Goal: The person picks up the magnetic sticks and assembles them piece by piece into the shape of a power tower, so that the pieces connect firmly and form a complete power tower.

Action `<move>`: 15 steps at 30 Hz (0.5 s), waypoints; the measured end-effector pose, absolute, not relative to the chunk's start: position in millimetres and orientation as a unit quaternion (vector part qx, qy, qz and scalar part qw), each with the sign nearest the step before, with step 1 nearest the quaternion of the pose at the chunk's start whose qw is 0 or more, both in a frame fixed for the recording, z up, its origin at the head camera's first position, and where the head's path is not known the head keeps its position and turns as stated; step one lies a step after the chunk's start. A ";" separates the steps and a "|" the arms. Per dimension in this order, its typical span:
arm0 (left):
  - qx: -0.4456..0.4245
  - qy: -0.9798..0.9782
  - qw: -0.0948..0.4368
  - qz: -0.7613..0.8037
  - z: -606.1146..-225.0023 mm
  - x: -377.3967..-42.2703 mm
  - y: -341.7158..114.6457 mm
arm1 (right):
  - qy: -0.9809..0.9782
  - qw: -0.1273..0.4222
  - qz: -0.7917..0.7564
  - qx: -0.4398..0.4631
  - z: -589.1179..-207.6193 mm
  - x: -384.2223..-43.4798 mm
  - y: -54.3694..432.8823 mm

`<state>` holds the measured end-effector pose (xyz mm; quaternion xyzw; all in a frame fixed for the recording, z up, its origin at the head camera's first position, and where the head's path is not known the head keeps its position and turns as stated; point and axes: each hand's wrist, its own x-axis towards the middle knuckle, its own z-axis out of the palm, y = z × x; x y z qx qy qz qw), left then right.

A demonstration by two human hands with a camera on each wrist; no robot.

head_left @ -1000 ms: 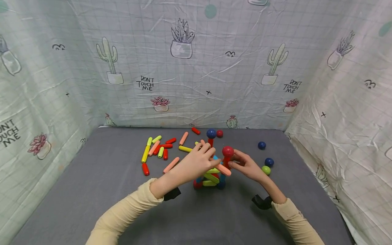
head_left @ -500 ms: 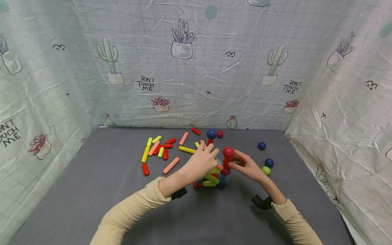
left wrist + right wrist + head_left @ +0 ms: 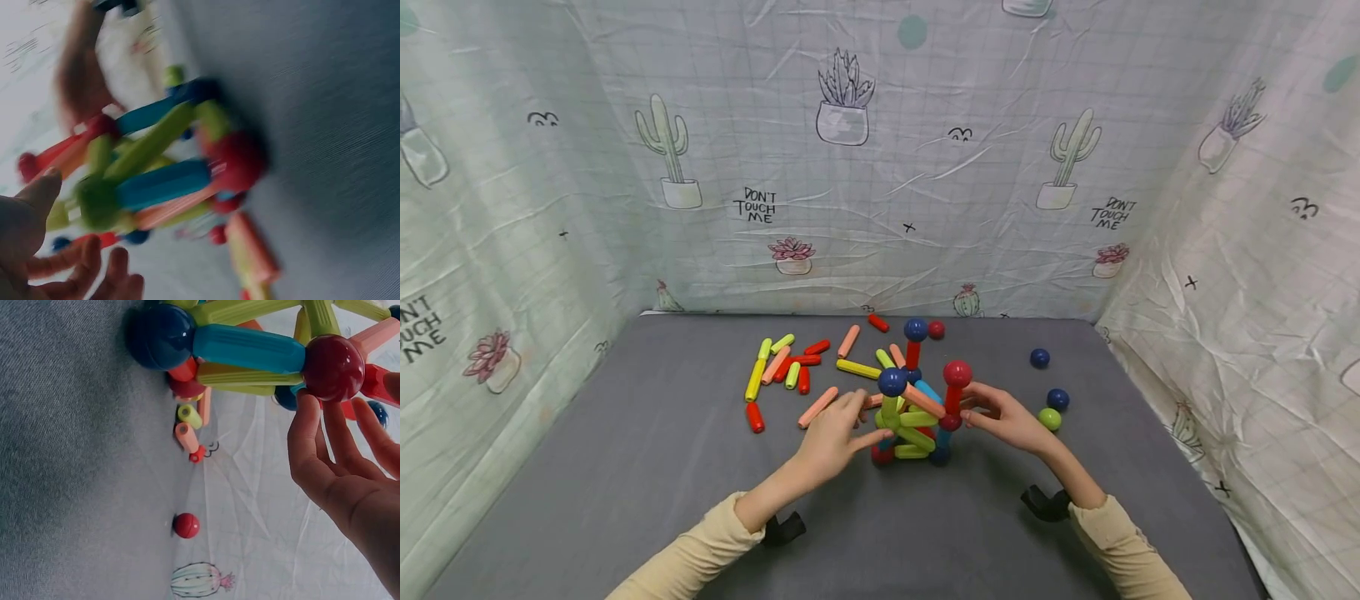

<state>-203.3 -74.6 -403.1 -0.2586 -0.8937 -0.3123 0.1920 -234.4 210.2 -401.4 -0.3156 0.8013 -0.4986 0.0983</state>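
Observation:
A structure of magnetic sticks and balls (image 3: 917, 419) stands on the table. My right hand (image 3: 1009, 422) holds its right side, with thumb and fingertips at a dark red ball (image 3: 334, 367) and the upright red stick (image 3: 953, 400) above it. A salmon stick (image 3: 923, 401) slants from near the upper blue ball (image 3: 892, 382) to that dark red ball. My left hand (image 3: 831, 440) is at the structure's left side, thumb and fingers spread. Its thumb is close to the green ball (image 3: 97, 201); whether they touch is unclear, as the left wrist view is blurred.
Several loose red, yellow, green and salmon sticks lie at the back left, among them a yellow stick (image 3: 858, 368). To the right are two blue balls (image 3: 1057, 399) and a green ball (image 3: 1049, 419). A red ball (image 3: 936, 330) sits behind the structure.
The salmon stick that my left hand held is now on the structure, out of that hand. My left hand has drawn back down and left, fingers spreading. My right hand has barely moved.

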 end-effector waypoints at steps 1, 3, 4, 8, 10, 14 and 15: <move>-0.268 -0.892 0.182 -0.317 -409.7 -204.9 -74.4 | 0.799 0.097 -0.501 -0.317 -401.3 -234.5 210.3; -0.275 -0.888 0.174 -0.326 -416.7 -208.7 -72.8 | 0.797 0.094 -0.501 -0.324 -401.2 -234.5 210.3; -0.273 -0.886 0.175 -0.332 -417.5 -210.9 -71.9 | 0.796 0.092 -0.501 -0.326 -401.2 -234.3 210.6; -0.264 -0.886 0.166 -0.342 -413.7 -224.9 -70.9 | 0.794 0.089 -0.501 -0.334 -401.3 -230.9 213.1; -0.267 -0.883 0.149 -0.356 -412.0 -235.1 -71.1 | 0.787 0.097 -0.506 -0.338 -400.8 -228.0 213.9; -0.289 -0.868 0.090 -0.394 -407.5 -259.9 -71.9 | 0.769 0.120 -0.521 -0.350 -398.2 -221.6 209.3; -0.296 -0.864 0.073 -0.401 -406.7 -266.4 -72.1 | 0.765 0.126 -0.524 -0.353 -397.4 -219.8 206.7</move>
